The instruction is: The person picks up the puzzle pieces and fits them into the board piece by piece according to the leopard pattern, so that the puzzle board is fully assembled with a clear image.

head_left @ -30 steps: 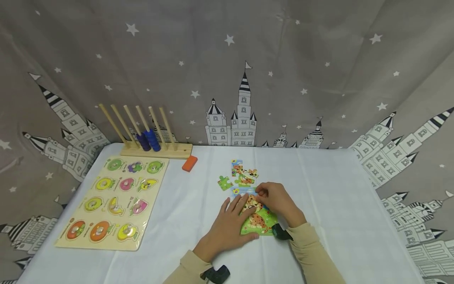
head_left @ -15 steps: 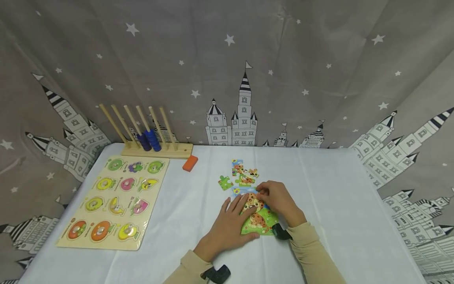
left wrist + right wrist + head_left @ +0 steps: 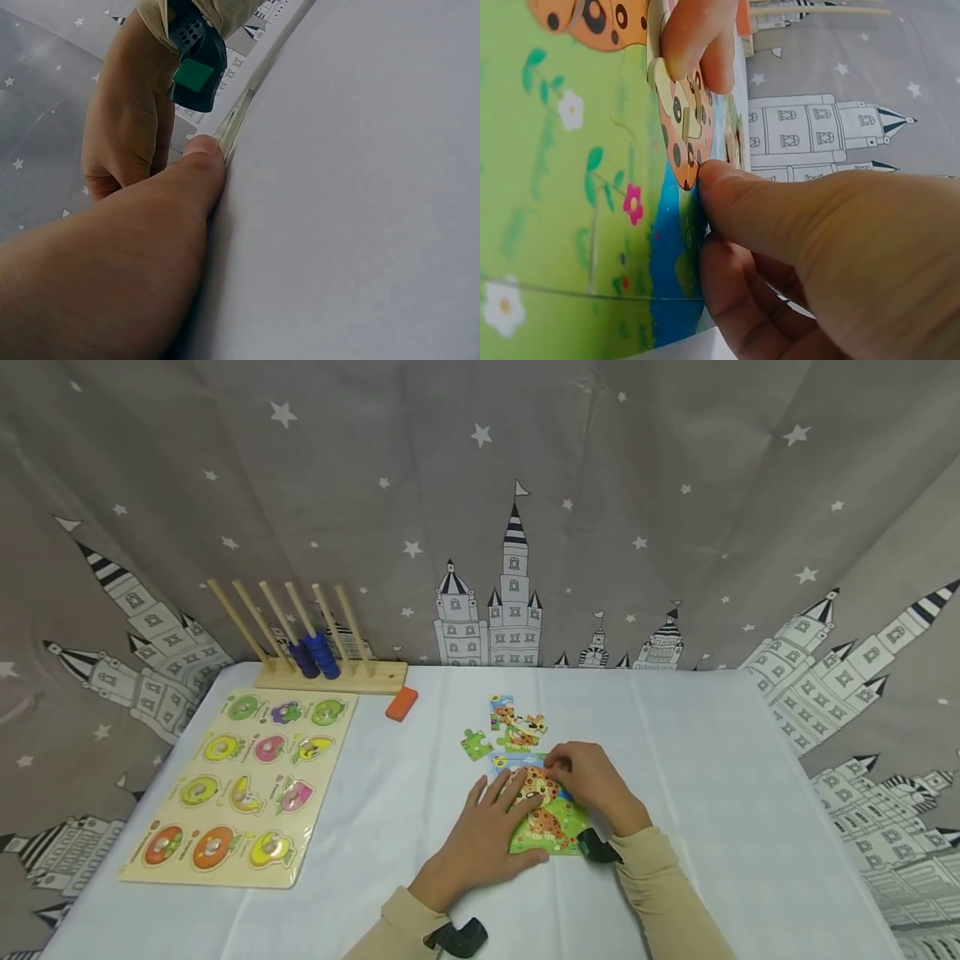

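Observation:
A jigsaw puzzle (image 3: 546,837) with a spotted leopard on green grass lies at the middle front of the white table. My left hand (image 3: 480,833) rests flat on its left side, fingers spread over the leopard. At the puzzle's upper right, the thumb and curled fingers of my right hand (image 3: 594,783) pinch a puzzle piece at the edge; that piece is mostly hidden. In the right wrist view, the thumb (image 3: 742,206) touches the edge beside the leopard's ear. Just beyond the puzzle lie a loose green piece (image 3: 476,745) and a few joined pieces (image 3: 521,737).
At left lies a wooden board (image 3: 296,852) with several knobbed fruit pieces. Behind it stands a wooden peg rack (image 3: 386,677) with blue and purple rings (image 3: 322,657). An orange block (image 3: 402,704) lies near the rack. A grey curtain (image 3: 480,485) hangs behind the table.
The right hand has shifted very slightly right along the puzzle's upper edge. The left hand and the loose pieces stay in place; the head view tilts slightly.

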Demonstrator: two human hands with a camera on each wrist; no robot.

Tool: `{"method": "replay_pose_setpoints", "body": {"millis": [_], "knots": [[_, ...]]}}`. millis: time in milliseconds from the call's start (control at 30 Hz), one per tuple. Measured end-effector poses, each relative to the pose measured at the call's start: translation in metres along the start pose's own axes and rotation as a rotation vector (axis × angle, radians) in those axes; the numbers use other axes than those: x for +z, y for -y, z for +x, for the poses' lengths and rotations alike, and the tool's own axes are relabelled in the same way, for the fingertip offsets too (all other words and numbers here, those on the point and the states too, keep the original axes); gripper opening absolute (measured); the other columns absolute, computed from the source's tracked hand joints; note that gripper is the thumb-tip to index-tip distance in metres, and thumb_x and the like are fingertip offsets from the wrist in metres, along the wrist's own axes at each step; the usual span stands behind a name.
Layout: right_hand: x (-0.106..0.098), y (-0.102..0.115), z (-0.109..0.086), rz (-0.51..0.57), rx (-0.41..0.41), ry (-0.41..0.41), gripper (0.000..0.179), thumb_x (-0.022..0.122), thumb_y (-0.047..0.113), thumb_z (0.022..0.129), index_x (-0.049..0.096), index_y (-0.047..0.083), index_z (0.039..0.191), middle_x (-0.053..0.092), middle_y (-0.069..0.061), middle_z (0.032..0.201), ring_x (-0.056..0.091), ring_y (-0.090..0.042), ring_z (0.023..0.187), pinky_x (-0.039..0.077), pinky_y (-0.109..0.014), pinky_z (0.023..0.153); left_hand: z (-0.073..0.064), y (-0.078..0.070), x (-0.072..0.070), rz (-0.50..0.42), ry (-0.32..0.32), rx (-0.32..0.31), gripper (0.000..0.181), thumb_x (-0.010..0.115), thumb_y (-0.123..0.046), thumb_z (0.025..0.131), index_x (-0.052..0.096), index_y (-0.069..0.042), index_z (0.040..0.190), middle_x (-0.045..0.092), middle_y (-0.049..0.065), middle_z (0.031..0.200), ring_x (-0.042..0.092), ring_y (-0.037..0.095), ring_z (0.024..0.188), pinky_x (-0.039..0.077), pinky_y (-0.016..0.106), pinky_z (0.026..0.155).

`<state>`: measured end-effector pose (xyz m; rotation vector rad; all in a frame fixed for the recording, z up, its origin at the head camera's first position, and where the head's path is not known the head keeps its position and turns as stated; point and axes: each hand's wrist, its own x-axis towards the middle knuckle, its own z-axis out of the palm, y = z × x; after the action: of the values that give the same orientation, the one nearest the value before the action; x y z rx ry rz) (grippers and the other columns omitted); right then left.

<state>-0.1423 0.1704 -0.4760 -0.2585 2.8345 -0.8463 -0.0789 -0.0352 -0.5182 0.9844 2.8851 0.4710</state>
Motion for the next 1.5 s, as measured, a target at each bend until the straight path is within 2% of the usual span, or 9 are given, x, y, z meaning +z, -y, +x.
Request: {"method": "replay_pose_setpoints", "body": {"millis": [267, 433, 567, 900, 1000, 1100, 1233, 1333, 1500], "knots": [[-0.006, -0.008, 0.012, 0.075, -0.012, 0.015, 0.017, 0.075, 0.018, 0.094, 0.074, 0.008, 0.108, 0.071, -0.001, 0.089, 0.062, -0.011, 0.079, 0.054, -0.032, 0.075, -0.001, 0.001, -0.001, 0.005, -0.019, 0.003, 0.077, 0.049, -0.075, 0.092, 0.044, -0.031, 0.155, 0.023, 0.007, 0.171, 0.024, 0.033, 0.157, 0.025, 0.062, 0.123], [-0.013, -0.015, 0.037, 0.074, -0.058, 0.012, 0.04, 0.074, 0.019, 0.094, 0.066, 0.008, 0.132, 0.07, -0.01, 0.113, 0.065, -0.021, 0.096, 0.056, -0.042, 0.086, -0.001, 0.004, 0.0, -0.005, -0.01, 0.012, 0.077, 0.047, -0.076, 0.092, 0.042, -0.033, 0.156, 0.022, 0.005, 0.171, 0.023, 0.032, 0.158, 0.024, 0.061, 0.124], [-0.017, -0.016, 0.059, 0.014, -0.106, 0.085, 0.05, 0.073, 0.023, 0.096, 0.06, 0.012, 0.143, 0.063, -0.011, 0.122, 0.061, -0.024, 0.102, 0.054, -0.044, 0.088, -0.002, 0.005, 0.002, -0.014, -0.003, 0.019, 0.077, 0.045, -0.078, 0.092, 0.042, -0.035, 0.156, 0.021, 0.003, 0.172, 0.023, 0.03, 0.158, 0.024, 0.061, 0.124], [-0.023, -0.014, 0.078, -0.025, -0.085, 0.17, 0.03, 0.073, 0.024, 0.095, 0.071, 0.015, 0.123, 0.058, -0.01, 0.122, 0.056, -0.024, 0.102, 0.051, -0.044, 0.09, -0.002, 0.01, 0.002, 0.001, -0.017, 0.043, 0.075, 0.044, -0.074, 0.095, 0.036, -0.036, 0.159, 0.019, 0.001, 0.172, 0.024, 0.028, 0.158, 0.027, 0.058, 0.123], [-0.021, -0.013, 0.078, -0.023, -0.079, 0.153, 0.037, 0.075, 0.027, 0.094, 0.068, 0.011, 0.126, 0.059, -0.011, 0.115, 0.055, -0.023, 0.097, 0.05, -0.041, 0.086, -0.002, 0.011, 0.002, -0.001, -0.022, 0.036, 0.079, 0.045, -0.075, 0.094, 0.033, -0.034, 0.16, 0.018, 0.003, 0.173, 0.024, 0.027, 0.158, 0.028, 0.057, 0.123], [-0.017, -0.014, 0.075, -0.041, -0.061, 0.126, 0.056, 0.078, 0.038, 0.09, 0.063, 0.006, 0.134, 0.057, -0.011, 0.109, 0.052, -0.022, 0.093, 0.047, -0.039, 0.082, -0.002, 0.011, 0.001, -0.026, -0.016, 0.013, 0.086, 0.045, -0.078, 0.092, 0.03, -0.029, 0.162, 0.016, 0.007, 0.173, 0.022, 0.026, 0.159, 0.028, 0.054, 0.124], [-0.008, -0.011, 0.072, -0.081, -0.049, 0.071, 0.076, 0.083, 0.048, 0.082, 0.06, 0.002, 0.138, 0.057, -0.013, 0.114, 0.053, -0.023, 0.096, 0.051, -0.041, 0.089, -0.004, 0.014, -0.001, -0.059, -0.004, -0.038, 0.097, 0.045, -0.081, 0.09, 0.026, -0.021, 0.164, 0.014, 0.009, 0.173, 0.017, 0.027, 0.16, 0.03, 0.05, 0.125], [-0.005, -0.007, 0.07, -0.087, -0.026, 0.028, 0.075, 0.084, 0.048, 0.081, 0.062, 0.001, 0.135, 0.059, -0.015, 0.118, 0.055, -0.025, 0.098, 0.052, -0.045, 0.096, -0.006, 0.017, -0.002, -0.071, 0.005, -0.075, 0.104, 0.045, -0.083, 0.088, 0.022, -0.016, 0.164, 0.012, 0.009, 0.173, 0.013, 0.027, 0.161, 0.031, 0.049, 0.125], [-0.006, -0.005, 0.068, -0.028, 0.025, 0.022, 0.067, 0.085, 0.041, 0.083, 0.061, 0.001, 0.131, 0.061, -0.014, 0.116, 0.057, -0.026, 0.1, 0.052, -0.045, 0.093, -0.006, 0.018, -0.004, -0.037, 0.017, -0.101, 0.112, 0.042, -0.086, 0.087, 0.019, -0.008, 0.164, 0.013, 0.009, 0.173, 0.011, 0.025, 0.161, 0.027, 0.047, 0.127]]}}
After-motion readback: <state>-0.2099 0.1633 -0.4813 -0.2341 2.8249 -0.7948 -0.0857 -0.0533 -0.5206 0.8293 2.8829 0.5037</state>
